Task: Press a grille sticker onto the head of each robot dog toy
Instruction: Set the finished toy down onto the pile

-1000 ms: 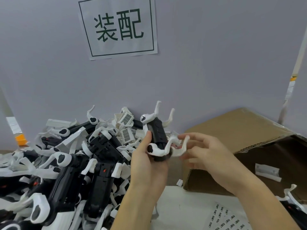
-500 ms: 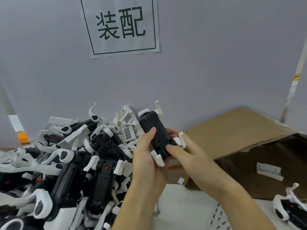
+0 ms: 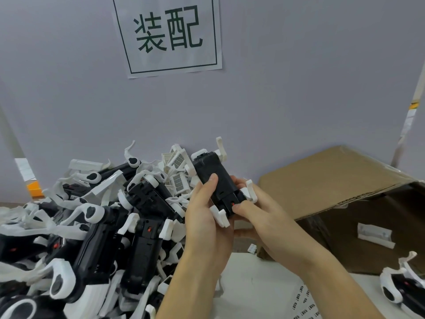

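Left hand (image 3: 204,217) wrapped round black robot dog toy (image 3: 218,178), held mid-air over toy pile (image 3: 92,226). Right hand (image 3: 259,217) cupping near end, thumb pressing beside red dot.

place: toy assembly workstation, factory-type | evidence: printed wall sign (image 3: 169,35) reading 装配 | heap of identical black-and-white robot dog toys (image 3: 92,226) on bench | open cardboard carton (image 3: 322,180) beside | sticker sheet (image 3: 303,302) on table

Left hand (image 3: 202,217) and right hand (image 3: 264,217) both hold a black robot dog toy (image 3: 217,180) above the pile (image 3: 96,222)
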A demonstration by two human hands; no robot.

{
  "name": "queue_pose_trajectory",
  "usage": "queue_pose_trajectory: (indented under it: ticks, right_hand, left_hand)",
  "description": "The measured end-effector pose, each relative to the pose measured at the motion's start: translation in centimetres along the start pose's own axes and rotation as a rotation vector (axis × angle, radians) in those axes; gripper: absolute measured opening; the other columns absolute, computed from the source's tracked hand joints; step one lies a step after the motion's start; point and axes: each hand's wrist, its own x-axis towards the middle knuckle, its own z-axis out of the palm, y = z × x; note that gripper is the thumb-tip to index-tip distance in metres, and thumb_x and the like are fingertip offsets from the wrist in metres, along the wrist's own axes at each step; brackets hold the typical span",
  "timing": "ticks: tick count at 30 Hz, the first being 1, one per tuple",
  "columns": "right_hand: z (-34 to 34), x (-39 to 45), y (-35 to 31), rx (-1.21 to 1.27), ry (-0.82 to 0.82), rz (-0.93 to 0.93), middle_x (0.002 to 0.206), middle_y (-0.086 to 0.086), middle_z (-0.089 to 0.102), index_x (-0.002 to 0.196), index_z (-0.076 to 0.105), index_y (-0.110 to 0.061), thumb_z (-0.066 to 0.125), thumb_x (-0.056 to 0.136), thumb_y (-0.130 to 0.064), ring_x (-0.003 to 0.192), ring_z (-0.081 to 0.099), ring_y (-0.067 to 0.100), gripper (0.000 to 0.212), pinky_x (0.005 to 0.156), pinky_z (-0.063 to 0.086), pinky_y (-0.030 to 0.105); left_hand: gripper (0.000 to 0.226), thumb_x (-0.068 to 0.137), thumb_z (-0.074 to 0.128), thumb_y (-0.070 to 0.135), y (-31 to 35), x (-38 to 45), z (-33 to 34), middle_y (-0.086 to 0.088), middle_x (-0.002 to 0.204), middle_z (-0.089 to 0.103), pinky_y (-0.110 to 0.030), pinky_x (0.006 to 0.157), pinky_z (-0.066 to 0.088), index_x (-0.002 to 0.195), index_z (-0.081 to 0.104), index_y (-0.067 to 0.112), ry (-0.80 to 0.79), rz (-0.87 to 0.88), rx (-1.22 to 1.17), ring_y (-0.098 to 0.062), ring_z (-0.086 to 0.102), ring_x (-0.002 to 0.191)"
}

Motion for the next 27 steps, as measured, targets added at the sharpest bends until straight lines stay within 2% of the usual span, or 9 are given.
queue_pose_trajectory:
  ticks: [4, 9, 13, 15, 17, 21, 24, 27]
  right_hand:
    - [-0.07, 0.05, -0.03, 0.004, -0.004, 0.02, 0.107, -0.004, 0.075, 0.11, 0.067, -0.044, 0.044, 0.101, -0.007, 0.099, 0.072, 0.014, 0.044, 0.074, 0.059, 0.025]
    - [-0.21, 0.14, 0.01, 0.016, 0.027, 0.036, 0.105, -0.006, 0.076, 0.12, 0.061, -0.039, 0.048, 0.103, -0.011, 0.098, 0.073, 0.01, 0.035, 0.072, 0.061, 0.028]
    - [-0.59, 0.11, 0.0, 0.05, 0.002, 0.029, 0.109, -0.005, 0.076, 0.122, 0.06, -0.038, 0.051, 0.102, -0.015, 0.102, 0.072, 0.013, 0.032, 0.076, 0.061, 0.031]
    - [-0.58, 0.14, 0.03, 0.06, -0.008, 0.021, 0.11, -0.004, 0.075, 0.121, 0.061, -0.04, 0.055, 0.094, -0.024, 0.104, 0.072, 0.015, 0.032, 0.081, 0.062, 0.035]
    - [-0.49, 0.17, 0.11, 0.058, -0.004, 0.013, 0.11, -0.004, 0.076, 0.12, 0.062, -0.041, 0.056, 0.091, -0.027, 0.103, 0.072, 0.015, 0.033, 0.08, 0.062, 0.034]
    - [-0.39, 0.33, 0.3, 0.062, 0.005, 0.023, 0.109, -0.006, 0.076, 0.123, 0.06, -0.039, 0.051, 0.103, -0.016, 0.101, 0.073, 0.015, 0.032, 0.074, 0.06, 0.029]
    - [-0.33, 0.37, 0.2, 0.061, 0.005, 0.012, 0.109, -0.004, 0.076, 0.121, 0.061, -0.04, 0.055, 0.093, -0.025, 0.102, 0.073, 0.017, 0.032, 0.075, 0.06, 0.03]
    - [-0.44, 0.38, 0.3, 0.079, 0.009, 0.012, 0.11, -0.002, 0.075, 0.116, 0.064, -0.042, 0.053, 0.084, -0.028, 0.104, 0.072, 0.02, 0.037, 0.077, 0.059, 0.032]
  left_hand:
    - [0.063, 0.076, 0.065, 0.041, -0.03, -0.11, 0.01, -0.014, 0.102, 0.071, -0.036, 0.057, 0.056, 0.127, 0.061, 0.005, -0.013, 0.012, -0.009, -0.029, 0.07, 0.085]
    - [0.064, 0.077, 0.066, 0.042, -0.13, -0.05, 0.04, -0.015, 0.102, 0.069, -0.036, 0.058, 0.055, 0.128, 0.058, 0.004, -0.035, 0.033, 0.008, -0.029, 0.069, 0.083]
    - [0.06, 0.079, 0.065, 0.043, -0.28, 0.05, 0.09, -0.017, 0.105, 0.066, -0.045, 0.073, 0.053, 0.127, 0.056, 0.006, -0.039, 0.055, 0.036, -0.037, 0.064, 0.095]
    - [0.058, 0.079, 0.065, 0.043, -0.32, 0.06, 0.06, -0.015, 0.103, 0.068, -0.05, 0.078, 0.05, 0.125, 0.057, 0.008, -0.031, 0.062, 0.033, -0.036, 0.065, 0.096]
    - [0.059, 0.079, 0.064, 0.043, -0.25, 0.02, 0.09, -0.015, 0.103, 0.068, -0.048, 0.075, 0.052, 0.126, 0.056, 0.009, -0.035, 0.053, 0.037, -0.035, 0.066, 0.093]
    - [0.053, 0.078, 0.065, 0.041, -0.16, -0.02, 0.18, -0.012, 0.1, 0.07, -0.044, 0.069, 0.055, 0.121, 0.06, 0.012, -0.024, 0.062, 0.025, -0.034, 0.067, 0.091]
    - [0.047, 0.08, 0.064, 0.041, -0.1, -0.11, 0.33, -0.012, 0.102, 0.07, -0.043, 0.067, 0.056, 0.119, 0.062, 0.015, -0.035, 0.061, 0.021, -0.033, 0.069, 0.09]
    - [0.056, 0.079, 0.063, 0.044, 0.02, -0.18, 0.41, -0.012, 0.103, 0.071, -0.041, 0.062, 0.056, 0.125, 0.059, 0.013, -0.044, 0.047, 0.049, -0.031, 0.07, 0.089]
